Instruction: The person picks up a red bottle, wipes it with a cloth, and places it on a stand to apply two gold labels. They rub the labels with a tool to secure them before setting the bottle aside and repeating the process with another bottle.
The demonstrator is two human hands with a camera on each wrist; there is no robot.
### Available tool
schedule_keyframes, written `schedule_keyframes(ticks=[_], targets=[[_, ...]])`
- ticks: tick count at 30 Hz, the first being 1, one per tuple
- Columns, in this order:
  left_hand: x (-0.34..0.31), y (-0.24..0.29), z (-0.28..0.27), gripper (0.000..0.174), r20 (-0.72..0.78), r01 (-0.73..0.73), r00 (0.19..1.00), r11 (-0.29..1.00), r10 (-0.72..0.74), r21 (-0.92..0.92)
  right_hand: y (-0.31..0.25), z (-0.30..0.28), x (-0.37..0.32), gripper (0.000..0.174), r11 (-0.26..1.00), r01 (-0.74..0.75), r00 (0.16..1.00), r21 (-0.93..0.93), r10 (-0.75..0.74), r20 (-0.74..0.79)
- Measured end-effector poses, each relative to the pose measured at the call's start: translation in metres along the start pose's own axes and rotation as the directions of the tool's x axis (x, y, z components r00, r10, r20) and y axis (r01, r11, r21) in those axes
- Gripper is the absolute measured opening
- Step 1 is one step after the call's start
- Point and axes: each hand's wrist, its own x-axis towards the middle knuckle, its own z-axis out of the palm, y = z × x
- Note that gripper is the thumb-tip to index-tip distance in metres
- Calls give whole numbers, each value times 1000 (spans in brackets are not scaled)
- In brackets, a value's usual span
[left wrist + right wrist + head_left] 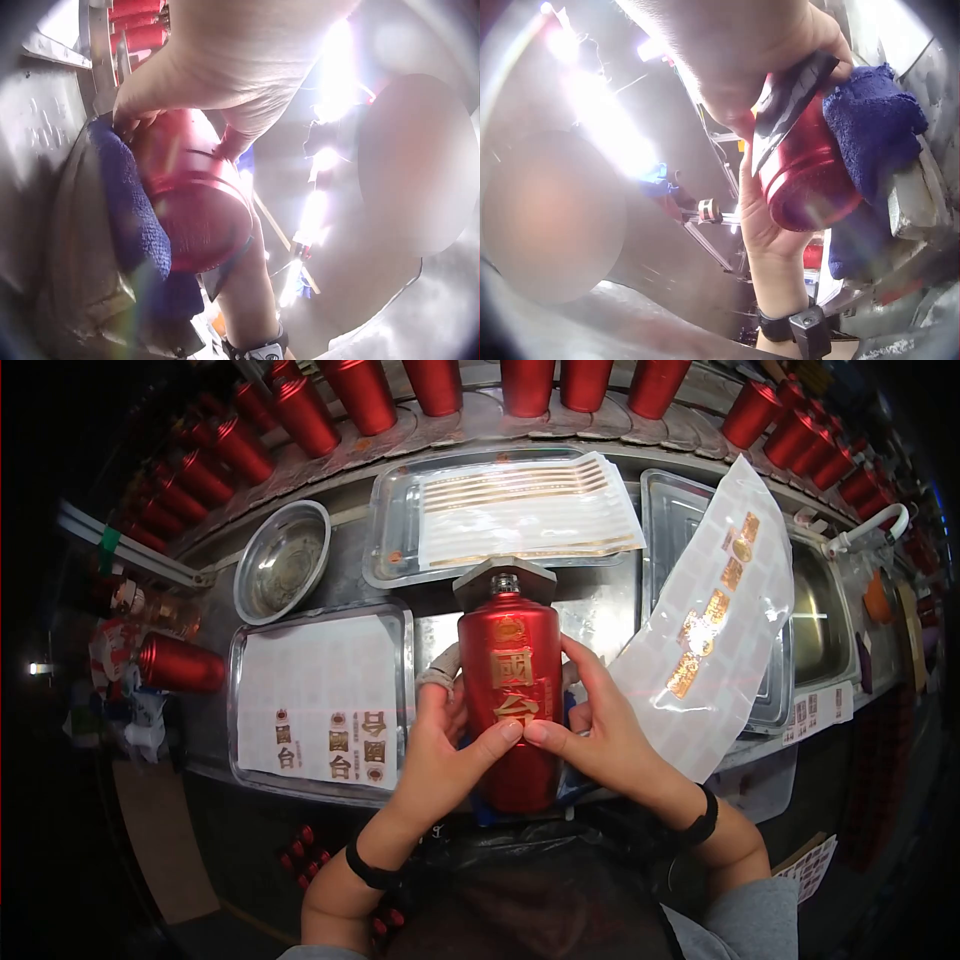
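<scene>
A red bottle (512,625) with gold characters lies on its back in front of the person, neck pointing away. The left hand (435,745) grips its left side and the right hand (605,735) its right. Both thumbs press on the front, tips almost meeting at the lower gold character. White wrapping covers a left finger. In the left wrist view, the bottle's round base (202,229) faces the camera, beside a blue cloth (124,187). The right wrist view has a thin dark pointed flap (791,109) between the right hand and the bottle.
A tray (235,700) with a sheet of gold-character decals stands left, a metal bowl (320,565) behind it. Another tray (380,550) bears striped sheets. A long decal sheet (715,690) curves up at right, near a sink (820,630). Red bottles (360,395) line the back.
</scene>
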Motion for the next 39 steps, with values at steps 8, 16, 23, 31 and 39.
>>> schedule_keyframes(ticks=[8,16,23,31,39], targets=[[14,3,9,73,-67,-47,997,993,40,-105,4,6,13,63,980,-43,998,195,52,-40],[16,1,11,68,-98,-43,994,998,38,-53,18,6,17,52,989,150,982,-10,-150,-111],[17,5,11,66,-102,-38,994,994,27,-102,4,5,14,54,995,93,992,38,-89,-91],[24,2,16,64,-121,-61,991,993,48,-105,-4,3,16,55,999,52,995,8,-52,-83],[22,2,10,60,-126,-48,992,992,32,-120,-1,-4,14,59,994,19,1000,106,-17,-17]])
